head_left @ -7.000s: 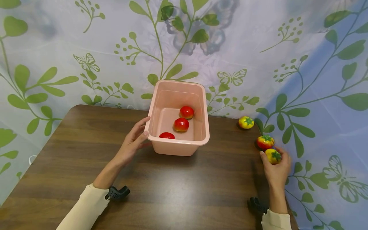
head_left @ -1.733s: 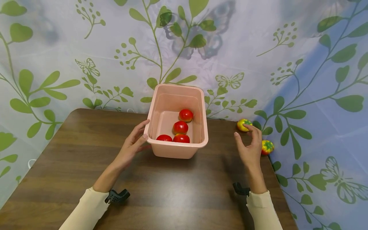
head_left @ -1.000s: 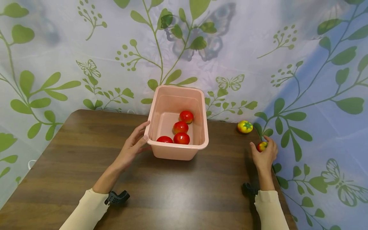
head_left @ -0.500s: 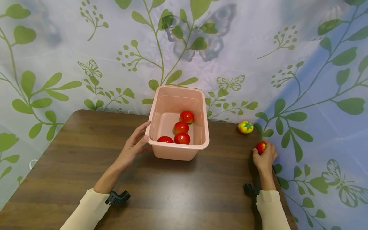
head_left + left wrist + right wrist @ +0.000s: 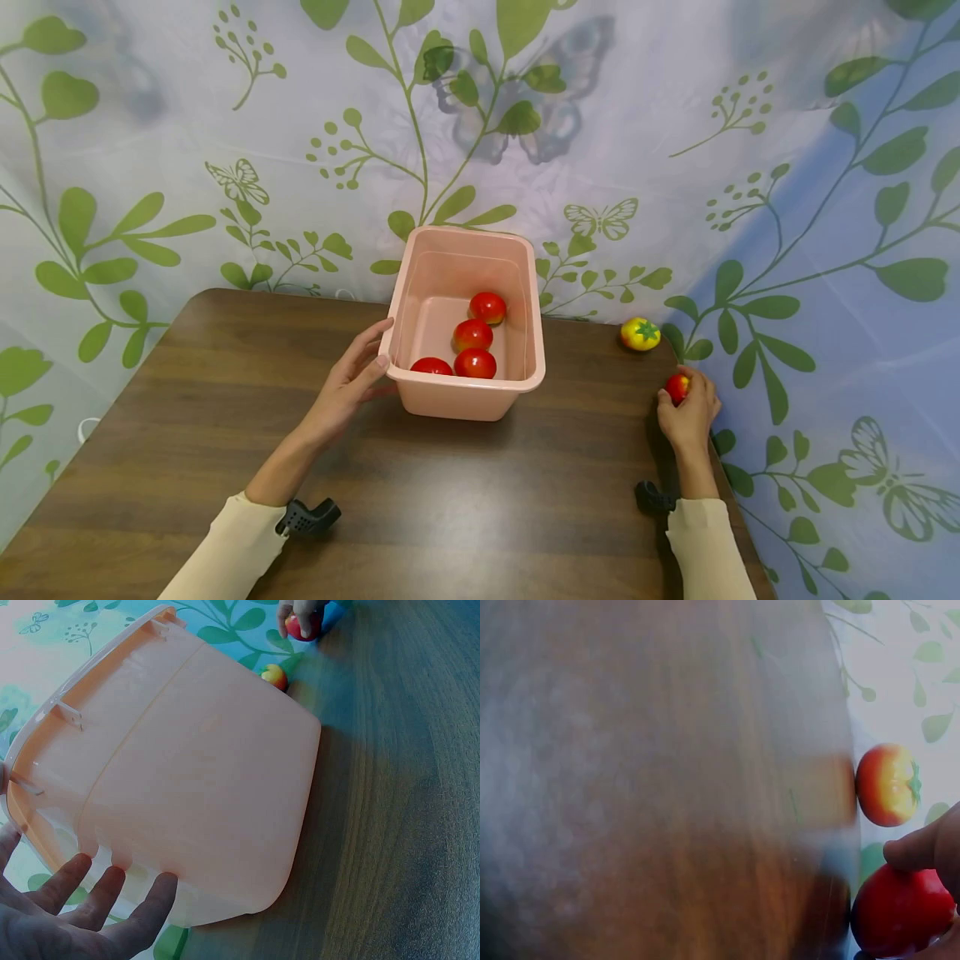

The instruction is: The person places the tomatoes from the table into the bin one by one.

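Observation:
My right hand point(image 5: 688, 412) grips a red tomato point(image 5: 677, 387) at the right edge of the table. In the right wrist view the thumb and fingers hold this glossy tomato point(image 5: 896, 911) from the right. A yellow-and-red tomato point(image 5: 641, 333) with a green star-shaped top sits just beyond, near the back wall. My left hand point(image 5: 347, 385) rests on the left side of a pink plastic bin point(image 5: 457, 400), thumb at the rim. Its fairly straight fingers touch the outer wall in the left wrist view. Several red tomatoes point(image 5: 473, 335) lie inside the bin.
The brown wooden table point(image 5: 450, 508) ends at the right along a hanging cloth point(image 5: 840, 333) with green leaves and butterflies. The same printed cloth rises behind the bin. Dark wrist mounts point(image 5: 307, 517) stick out from both sleeves.
One more tomato has come into the bin since the earliest frame. My right hand has moved right and forward from near the yellow tomato and taken hold of the red one, turning it.

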Tool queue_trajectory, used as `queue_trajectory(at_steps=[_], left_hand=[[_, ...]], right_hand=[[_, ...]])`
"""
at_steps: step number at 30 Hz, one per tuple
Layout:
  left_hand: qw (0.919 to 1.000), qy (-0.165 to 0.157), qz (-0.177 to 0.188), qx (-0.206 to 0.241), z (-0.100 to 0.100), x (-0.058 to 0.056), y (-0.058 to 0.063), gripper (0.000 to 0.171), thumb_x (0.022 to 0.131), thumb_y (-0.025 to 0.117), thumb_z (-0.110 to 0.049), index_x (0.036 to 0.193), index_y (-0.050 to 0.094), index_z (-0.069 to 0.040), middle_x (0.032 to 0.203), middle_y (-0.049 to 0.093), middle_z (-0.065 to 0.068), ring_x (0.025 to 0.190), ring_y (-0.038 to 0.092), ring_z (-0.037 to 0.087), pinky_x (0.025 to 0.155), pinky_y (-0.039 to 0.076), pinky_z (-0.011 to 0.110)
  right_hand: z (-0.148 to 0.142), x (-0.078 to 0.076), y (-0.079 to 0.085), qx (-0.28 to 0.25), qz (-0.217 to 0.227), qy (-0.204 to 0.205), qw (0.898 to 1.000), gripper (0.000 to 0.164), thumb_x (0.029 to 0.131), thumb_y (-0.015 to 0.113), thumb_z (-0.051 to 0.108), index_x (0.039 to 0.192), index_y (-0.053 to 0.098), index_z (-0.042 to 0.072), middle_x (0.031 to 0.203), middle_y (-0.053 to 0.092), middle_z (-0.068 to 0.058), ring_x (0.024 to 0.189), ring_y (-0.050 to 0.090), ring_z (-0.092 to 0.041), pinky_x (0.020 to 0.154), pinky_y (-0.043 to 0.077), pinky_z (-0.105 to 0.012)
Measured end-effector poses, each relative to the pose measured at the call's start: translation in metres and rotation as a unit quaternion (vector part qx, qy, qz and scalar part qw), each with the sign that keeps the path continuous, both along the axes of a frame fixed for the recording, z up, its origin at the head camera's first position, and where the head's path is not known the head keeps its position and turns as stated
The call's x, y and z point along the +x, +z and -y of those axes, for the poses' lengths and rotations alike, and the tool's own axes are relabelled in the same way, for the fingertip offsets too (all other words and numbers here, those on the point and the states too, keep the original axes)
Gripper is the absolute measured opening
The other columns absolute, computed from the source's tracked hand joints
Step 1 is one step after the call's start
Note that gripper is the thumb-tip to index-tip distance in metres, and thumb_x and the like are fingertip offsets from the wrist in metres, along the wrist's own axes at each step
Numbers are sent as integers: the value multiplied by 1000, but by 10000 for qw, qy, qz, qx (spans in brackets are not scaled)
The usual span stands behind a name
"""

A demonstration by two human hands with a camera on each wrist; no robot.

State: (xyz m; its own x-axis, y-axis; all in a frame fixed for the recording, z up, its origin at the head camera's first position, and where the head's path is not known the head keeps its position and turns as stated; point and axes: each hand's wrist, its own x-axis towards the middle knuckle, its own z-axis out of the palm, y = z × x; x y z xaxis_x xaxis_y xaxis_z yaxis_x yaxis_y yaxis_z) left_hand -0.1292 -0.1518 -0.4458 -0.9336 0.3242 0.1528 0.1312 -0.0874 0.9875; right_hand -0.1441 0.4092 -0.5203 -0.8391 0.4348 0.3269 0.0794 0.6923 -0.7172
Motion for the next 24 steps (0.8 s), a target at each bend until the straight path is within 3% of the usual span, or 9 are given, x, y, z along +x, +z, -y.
queue_trajectory(at_steps=[4,10,13,19,24], left_hand=[[10000,41,-8,-10,0,1,-1,57,116,47,-19,170,31,-28,165,38,21,136,61,14,105,60,60],[10000,33,0,-20,-1,2,-3,57,116,46,-18,170,31,-28,163,43,9,137,60,14,104,63,50],[10000,54,24,-45,-1,3,-4,57,116,46,-18,170,31,-29,163,44,8,137,60,13,105,63,51],[9999,96,40,-22,0,2,-2,57,116,47,-19,170,31,-30,164,43,9,137,60,14,106,60,58],[10000,59,23,-58,1,1,-1,57,116,47,-20,170,31,-30,165,42,8,139,59,15,107,59,60]], right_hand=[[3,1,3,41,-72,41,10000,51,93,68,-4,142,57,-4,150,50,-34,144,36,-56,120,21,-67],[14,7,21,164,-832,314,9959,53,89,74,-6,140,59,-5,146,55,-34,138,44,-54,114,26,-65],[22,8,34,303,-1131,419,9922,55,88,77,-3,140,61,-4,144,58,-32,136,46,-53,112,28,-63],[44,7,67,576,-1764,836,9791,56,87,83,4,140,65,0,147,61,-27,138,48,-50,111,32,-60],[62,7,93,576,-2286,1116,9654,57,84,84,6,139,68,5,145,66,-20,133,52,-46,106,33,-46]])
